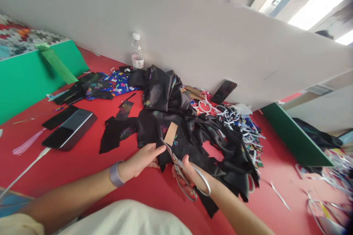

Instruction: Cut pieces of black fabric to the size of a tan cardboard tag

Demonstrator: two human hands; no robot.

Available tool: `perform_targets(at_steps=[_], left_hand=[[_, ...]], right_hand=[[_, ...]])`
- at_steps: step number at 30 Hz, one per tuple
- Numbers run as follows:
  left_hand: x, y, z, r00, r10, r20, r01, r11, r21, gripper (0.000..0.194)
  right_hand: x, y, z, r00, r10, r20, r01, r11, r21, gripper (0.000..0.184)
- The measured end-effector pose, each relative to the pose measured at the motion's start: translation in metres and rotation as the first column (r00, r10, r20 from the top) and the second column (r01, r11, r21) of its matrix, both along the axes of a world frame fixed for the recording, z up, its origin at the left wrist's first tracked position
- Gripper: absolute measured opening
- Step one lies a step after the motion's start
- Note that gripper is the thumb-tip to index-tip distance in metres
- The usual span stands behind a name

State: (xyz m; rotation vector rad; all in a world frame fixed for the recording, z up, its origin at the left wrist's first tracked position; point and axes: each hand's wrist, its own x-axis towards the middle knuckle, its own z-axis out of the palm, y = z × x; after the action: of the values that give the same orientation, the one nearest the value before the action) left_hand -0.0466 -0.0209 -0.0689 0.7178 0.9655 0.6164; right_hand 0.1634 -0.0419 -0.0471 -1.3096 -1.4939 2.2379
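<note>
My right hand (187, 176) grips a pair of scissors (176, 164) by its large loop handles, the blades pointing up and left. Those blades reach over a black cloth (151, 125) with small coloured patterns, spread and crumpled across the table. Closed on the near edge of this cloth is my left hand (146, 158), its thumb close beside the scissor tips. Just beyond the blades, a tan rectangular card (171, 133) lies on the cloth. Cut black pieces (110, 137) rest to the left of it.
The red table (110, 191) runs up to a grey partition (96, 18). Two phones (71, 125) (224, 91), a plastic bottle (137, 51) and a heap of white-strapped fabric pieces (242, 125) surround the cloth. Green boards (298, 136) stand at both sides.
</note>
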Motion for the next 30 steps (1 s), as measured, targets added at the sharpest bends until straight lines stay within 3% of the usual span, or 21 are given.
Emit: perform_targets(at_steps=[4,18,30], left_hand=[[0.002,0.001,0.0,0.994,0.031,-0.101,-0.029,0.999,0.027,0.041],[0.0,0.0,-0.004,0.999,0.043,0.027,-0.044,0.999,0.02,0.033],[0.001,-0.002,-0.001,0.996,0.09,0.008,-0.09,0.996,-0.027,0.032]], right_hand=[[0.001,0.0,-0.003,1.0,0.004,-0.021,-0.004,1.0,-0.014,0.084],[0.012,0.006,-0.019,0.998,0.024,-0.057,-0.034,0.984,-0.173,0.092],[0.012,0.005,-0.012,0.998,0.03,-0.057,-0.034,0.997,-0.071,0.088]])
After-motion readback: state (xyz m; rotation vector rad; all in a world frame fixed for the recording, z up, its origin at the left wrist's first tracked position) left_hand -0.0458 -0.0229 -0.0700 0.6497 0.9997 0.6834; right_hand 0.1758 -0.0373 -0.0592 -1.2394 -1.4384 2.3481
